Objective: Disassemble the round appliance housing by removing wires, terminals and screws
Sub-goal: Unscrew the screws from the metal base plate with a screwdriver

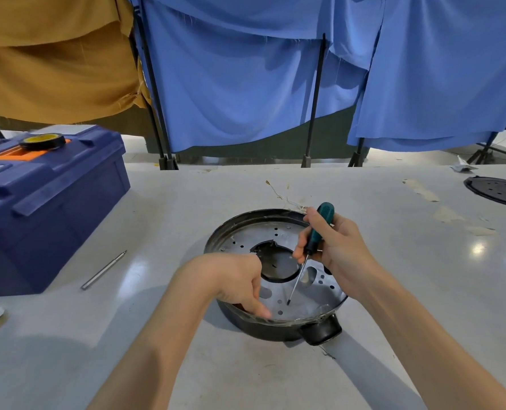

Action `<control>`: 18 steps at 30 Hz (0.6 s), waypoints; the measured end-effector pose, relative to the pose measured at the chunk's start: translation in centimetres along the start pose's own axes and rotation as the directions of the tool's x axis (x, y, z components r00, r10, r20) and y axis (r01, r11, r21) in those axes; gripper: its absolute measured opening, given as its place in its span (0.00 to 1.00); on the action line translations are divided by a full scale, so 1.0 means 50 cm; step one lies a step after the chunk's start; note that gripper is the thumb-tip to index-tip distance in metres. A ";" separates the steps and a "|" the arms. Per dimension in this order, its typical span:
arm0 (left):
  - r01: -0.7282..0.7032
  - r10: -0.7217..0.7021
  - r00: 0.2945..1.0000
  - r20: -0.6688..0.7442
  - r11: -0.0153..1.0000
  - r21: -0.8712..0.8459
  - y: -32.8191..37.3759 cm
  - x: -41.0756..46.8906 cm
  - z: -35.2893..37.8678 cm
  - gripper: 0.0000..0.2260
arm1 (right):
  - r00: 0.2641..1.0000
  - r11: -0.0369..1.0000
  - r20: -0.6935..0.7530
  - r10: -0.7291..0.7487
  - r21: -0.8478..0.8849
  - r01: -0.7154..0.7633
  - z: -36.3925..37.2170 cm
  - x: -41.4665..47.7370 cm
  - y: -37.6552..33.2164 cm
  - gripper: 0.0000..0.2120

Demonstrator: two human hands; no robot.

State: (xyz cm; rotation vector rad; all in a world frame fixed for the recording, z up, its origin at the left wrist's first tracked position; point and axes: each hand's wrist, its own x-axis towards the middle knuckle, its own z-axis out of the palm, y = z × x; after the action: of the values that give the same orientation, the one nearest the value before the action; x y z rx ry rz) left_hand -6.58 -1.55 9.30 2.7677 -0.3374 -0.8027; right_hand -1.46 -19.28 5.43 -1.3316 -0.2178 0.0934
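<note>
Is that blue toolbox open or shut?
Shut: the toolbox lid lies flat and closed, with a tape roll resting on top.
</note>
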 end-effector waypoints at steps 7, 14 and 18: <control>0.001 -0.001 1.000 -0.001 1.000 0.010 0.000 -0.003 0.008 0.12 | 1.000 1.000 0.004 -0.014 -0.019 0.014 0.001 0.000 0.003 0.12; 0.032 -0.031 0.999 -0.029 0.997 0.064 0.002 -0.004 0.021 0.20 | 1.000 0.999 0.002 -0.017 -0.028 0.017 0.001 0.001 0.007 0.13; 0.006 -0.005 1.000 -0.021 0.997 0.077 0.001 -0.008 0.024 0.23 | 1.000 0.999 0.001 -0.015 -0.039 0.015 0.000 0.002 0.009 0.13</control>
State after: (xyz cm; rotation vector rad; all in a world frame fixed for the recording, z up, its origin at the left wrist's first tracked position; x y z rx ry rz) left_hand -7.59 -1.67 8.51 2.8475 -0.3648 -0.7779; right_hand -1.33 -19.14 5.02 -1.3684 -0.2315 0.0777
